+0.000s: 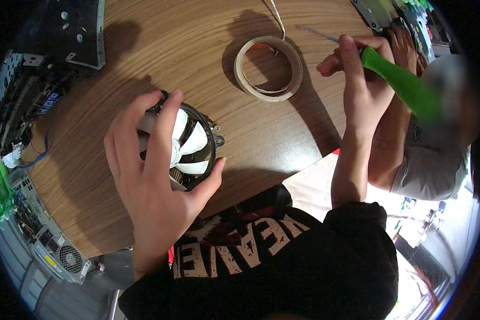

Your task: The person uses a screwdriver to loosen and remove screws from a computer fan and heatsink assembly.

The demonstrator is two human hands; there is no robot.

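Observation:
A round cooling fan (193, 141) with white blades in a black frame, with dark fins under the blades, rests on the wooden table. My left hand (154, 170) is closed around it, thumb on the near right rim and fingers over the far left side. Small screw posts stick out at its right edge. Off to the right, above the table, my right hand (365, 88) grips a screwdriver with a green handle (392, 80). Its thin shaft points to the far left, and its tip is apart from the fan.
A roll of tape (240, 69) with a loose strip lies beyond the fan. Dark metal casing (64, 32) and cables occupy the far left. A computer case (53, 245) stands at the lower left. Close on my right sits another person, an arm (386, 154) on the table.

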